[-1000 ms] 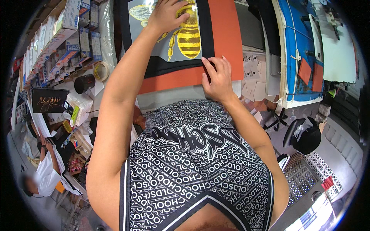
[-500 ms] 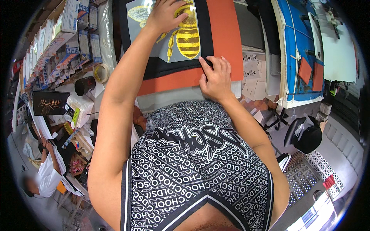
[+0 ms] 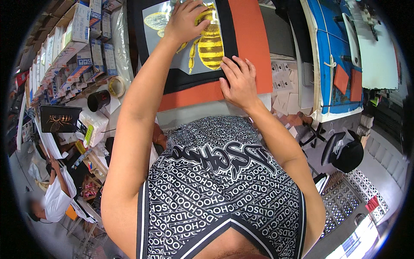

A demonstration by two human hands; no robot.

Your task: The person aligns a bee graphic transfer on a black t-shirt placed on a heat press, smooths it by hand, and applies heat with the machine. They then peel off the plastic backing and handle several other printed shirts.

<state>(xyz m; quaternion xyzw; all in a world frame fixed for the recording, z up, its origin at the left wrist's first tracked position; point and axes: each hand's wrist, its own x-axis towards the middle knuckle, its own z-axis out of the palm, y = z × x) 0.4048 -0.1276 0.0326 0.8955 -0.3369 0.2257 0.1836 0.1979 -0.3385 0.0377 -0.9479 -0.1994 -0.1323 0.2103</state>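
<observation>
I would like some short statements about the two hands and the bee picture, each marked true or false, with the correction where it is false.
1. The left hand lies flat on the yellow bee print. True.
2. The right hand holds a pair of scissors. False: it holds nothing and presses on the black cloth near the orange mat.
3. The bee print is blue. False: it is yellow with dark stripes.
4. A roll of tape lies to the left of the mat. True.
5. An office chair stands at the right. True.
</observation>
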